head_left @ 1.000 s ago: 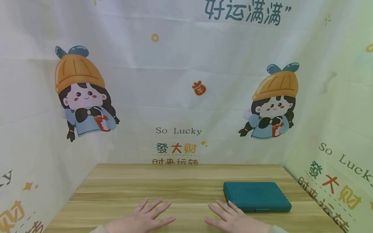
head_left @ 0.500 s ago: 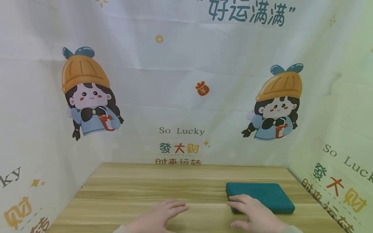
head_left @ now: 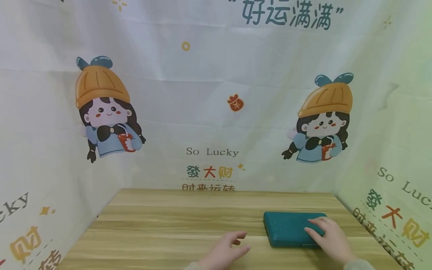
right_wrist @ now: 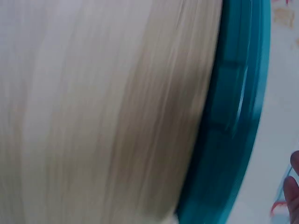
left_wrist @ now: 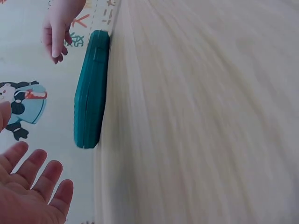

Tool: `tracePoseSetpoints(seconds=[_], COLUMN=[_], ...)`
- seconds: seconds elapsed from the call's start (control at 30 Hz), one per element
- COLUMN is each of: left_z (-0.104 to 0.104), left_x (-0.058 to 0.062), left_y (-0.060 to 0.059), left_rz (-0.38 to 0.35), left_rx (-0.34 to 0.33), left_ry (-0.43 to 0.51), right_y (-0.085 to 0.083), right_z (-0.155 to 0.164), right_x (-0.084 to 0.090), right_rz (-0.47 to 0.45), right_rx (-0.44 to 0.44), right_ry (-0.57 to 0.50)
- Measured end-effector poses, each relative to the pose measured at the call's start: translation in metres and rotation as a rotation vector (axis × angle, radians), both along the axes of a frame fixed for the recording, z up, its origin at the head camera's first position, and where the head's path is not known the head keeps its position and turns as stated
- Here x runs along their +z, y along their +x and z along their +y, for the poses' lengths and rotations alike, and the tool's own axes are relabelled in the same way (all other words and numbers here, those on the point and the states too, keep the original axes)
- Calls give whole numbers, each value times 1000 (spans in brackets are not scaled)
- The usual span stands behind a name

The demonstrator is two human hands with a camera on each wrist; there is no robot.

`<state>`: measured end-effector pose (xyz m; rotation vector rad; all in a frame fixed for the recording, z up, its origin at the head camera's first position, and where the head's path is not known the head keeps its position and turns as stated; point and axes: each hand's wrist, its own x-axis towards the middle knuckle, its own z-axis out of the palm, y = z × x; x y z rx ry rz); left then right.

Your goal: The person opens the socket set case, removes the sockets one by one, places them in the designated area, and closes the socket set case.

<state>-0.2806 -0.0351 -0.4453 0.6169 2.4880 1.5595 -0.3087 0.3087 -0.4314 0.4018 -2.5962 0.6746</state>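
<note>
A closed teal plastic case (head_left: 287, 230) lies flat on the wooden table, right of the middle in the head view. Its front side carries a latch (right_wrist: 229, 95), seen blurred in the right wrist view. My right hand (head_left: 332, 242) is over the case's right part, fingers loosely bent, pointing leftward. From the left wrist view, that right hand (left_wrist: 63, 23) hangs above the case with a gap between them. My left hand (head_left: 222, 252) hovers left of the case, thumb and fingers apart. Nothing lies in its palm, and its fingers (left_wrist: 49, 179) are relaxed.
The wood-grain table (head_left: 162, 217) stretches left and back from the case. A printed cloth (head_left: 209, 123) with cartoon figures and lettering hangs behind the table and along both sides.
Both hands have moved to the right. The right hand has passed across the case to its right part; the left has come nearer the case. The head view has shifted slightly left.
</note>
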Motion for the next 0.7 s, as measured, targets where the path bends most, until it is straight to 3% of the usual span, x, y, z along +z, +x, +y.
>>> tracePoseSetpoints(seconds=[0.1, 0.23, 0.47, 0.7], left_z=[18, 40, 71, 87], left_x=[-2, -3, -6, -8], left_y=[-4, -10, -22, -27], left_rz=[-41, -85, -189, -286], left_rx=[18, 30, 30, 42], left_ry=[43, 57, 80, 96], right_y=[-5, -8, -16, -20], right_z=[17, 38, 71, 83], right_x=[-3, -6, -8, -10], right_rz=[6, -58, -435, -701], right_rx=[-63, -110, -131, -28], right_ry=[-3, -30, -125, -297])
